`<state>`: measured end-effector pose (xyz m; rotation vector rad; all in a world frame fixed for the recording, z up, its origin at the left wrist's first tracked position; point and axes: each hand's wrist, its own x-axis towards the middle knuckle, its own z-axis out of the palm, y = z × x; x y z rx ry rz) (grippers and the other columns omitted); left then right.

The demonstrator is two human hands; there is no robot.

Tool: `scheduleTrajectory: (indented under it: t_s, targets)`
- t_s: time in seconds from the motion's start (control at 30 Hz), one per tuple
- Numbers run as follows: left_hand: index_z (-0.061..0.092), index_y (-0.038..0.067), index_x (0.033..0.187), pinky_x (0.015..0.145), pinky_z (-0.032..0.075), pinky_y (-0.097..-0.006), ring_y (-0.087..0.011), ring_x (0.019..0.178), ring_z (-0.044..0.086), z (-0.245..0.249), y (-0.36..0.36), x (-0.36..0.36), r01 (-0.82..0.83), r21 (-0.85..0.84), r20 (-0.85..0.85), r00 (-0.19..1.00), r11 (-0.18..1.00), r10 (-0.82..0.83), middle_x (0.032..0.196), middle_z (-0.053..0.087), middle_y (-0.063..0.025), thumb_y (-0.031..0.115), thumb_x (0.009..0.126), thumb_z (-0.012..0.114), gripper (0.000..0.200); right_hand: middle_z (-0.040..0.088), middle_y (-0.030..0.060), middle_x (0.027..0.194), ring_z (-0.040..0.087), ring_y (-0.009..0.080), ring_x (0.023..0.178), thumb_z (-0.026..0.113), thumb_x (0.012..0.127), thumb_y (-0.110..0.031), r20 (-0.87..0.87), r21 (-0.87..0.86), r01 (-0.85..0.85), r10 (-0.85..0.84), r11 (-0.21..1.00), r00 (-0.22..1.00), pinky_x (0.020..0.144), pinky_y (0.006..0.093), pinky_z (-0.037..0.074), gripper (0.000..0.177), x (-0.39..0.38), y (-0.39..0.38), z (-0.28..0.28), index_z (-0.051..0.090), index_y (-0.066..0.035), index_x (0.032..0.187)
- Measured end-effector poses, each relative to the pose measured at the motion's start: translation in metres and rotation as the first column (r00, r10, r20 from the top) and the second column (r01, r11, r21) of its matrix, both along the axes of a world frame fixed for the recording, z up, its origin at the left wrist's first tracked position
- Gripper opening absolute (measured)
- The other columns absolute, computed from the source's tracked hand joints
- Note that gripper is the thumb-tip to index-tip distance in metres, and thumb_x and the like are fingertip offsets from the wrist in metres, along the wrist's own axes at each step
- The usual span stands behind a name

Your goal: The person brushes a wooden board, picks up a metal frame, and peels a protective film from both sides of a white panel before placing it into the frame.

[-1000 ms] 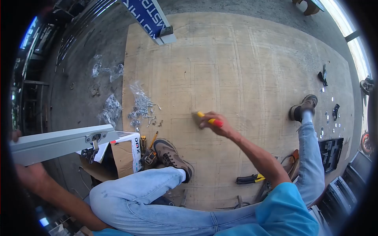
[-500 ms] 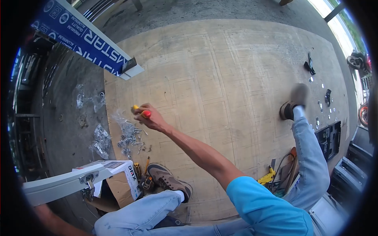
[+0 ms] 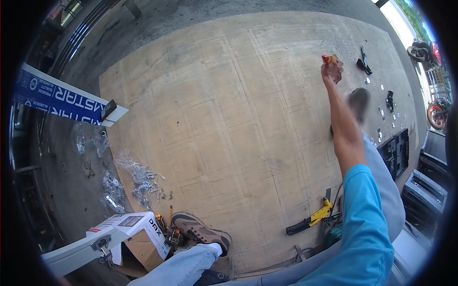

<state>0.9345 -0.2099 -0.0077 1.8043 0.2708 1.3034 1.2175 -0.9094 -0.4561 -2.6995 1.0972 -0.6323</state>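
My right hand (image 3: 332,71) is stretched out over the far right of the plywood board (image 3: 229,143). Its fingers are closed around a small tool with a red-and-yellow handle (image 3: 326,59); the working end cannot be made out. Nearest to this hand are a black bracket-like piece (image 3: 364,61) and my blurred right shoe (image 3: 359,102). My left hand is not visible. At the lower left a pale profile (image 3: 76,253) with a metal hinge (image 3: 103,249) reaches in beside a DMX carton (image 3: 155,233).
Screws in clear plastic (image 3: 143,178) lie at the board's left edge. A blue-wrapped aluminium profile (image 3: 62,97) juts in above them. A yellow-black riveter-like tool (image 3: 312,218) lies near my right leg. Several shiny discs (image 3: 379,133) and an open black case (image 3: 395,155) are at the right.
My right hand has swung from above the screws at the left to the far right, still gripping the tool. The view has shifted; the left forearm no longer shows.
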Motion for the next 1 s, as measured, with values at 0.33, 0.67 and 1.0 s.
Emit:
scheduleTrajectory:
  t_s: [0.33, 0.67, 1.0]
  targets:
    - [0.047, 0.004, 0.102, 0.077, 0.038, -0.043, -0.0266, 0.08, 0.046, 0.002, -0.057, 0.034, 0.017, 0.052, -0.16, 0.987, 0.999, -0.008, 0.094, 0.051, -0.012, 0.075, 0.076, 0.041, 0.077, 0.061, 0.0177, 0.085, 0.06, 0.0314, 0.088, 0.07, 0.071, -0.036, 0.749, 0.306, -0.943, 0.643, -0.127, 0.156, 0.076, 0.0383, 0.047, 0.034, 0.083, 0.591, -0.026, 0.063, -0.008, 0.09]
    - [0.056, 0.013, 0.094, 0.079, 0.044, -0.0442, -0.0227, 0.087, 0.053, -0.001, 0.038, -0.021, 0.18, -0.132, -0.305, 0.928, 0.975, -0.213, 0.099, 0.056, -0.005, 0.039, 0.084, 0.06, 0.028, 0.065, 0.0162, 0.099, 0.062, 0.0341, 0.091, 0.063, 0.076, -0.046, 0.23, 0.058, 0.227, -0.235, 0.972, 0.945, 0.081, 0.0419, 0.047, 0.042, 0.011, -0.196, -0.012, 0.059, -0.016, 0.106]
    - [0.05, 0.006, 0.104, 0.09, 0.034, -0.0451, -0.025, 0.092, 0.048, -0.006, 0.009, -0.022, -0.088, -0.015, -0.178, 0.98, 0.996, 0.084, 0.104, 0.052, -0.0113, 0.052, 0.086, 0.051, 0.049, 0.052, 0.017, 0.104, 0.055, 0.0357, 0.092, 0.053, 0.079, -0.016, 0.104, 0.03, -0.572, 0.567, 0.819, 0.817, 0.074, 0.0434, 0.048, 0.023, 0.132, 0.265, -0.018, 0.059, -0.015, 0.101]
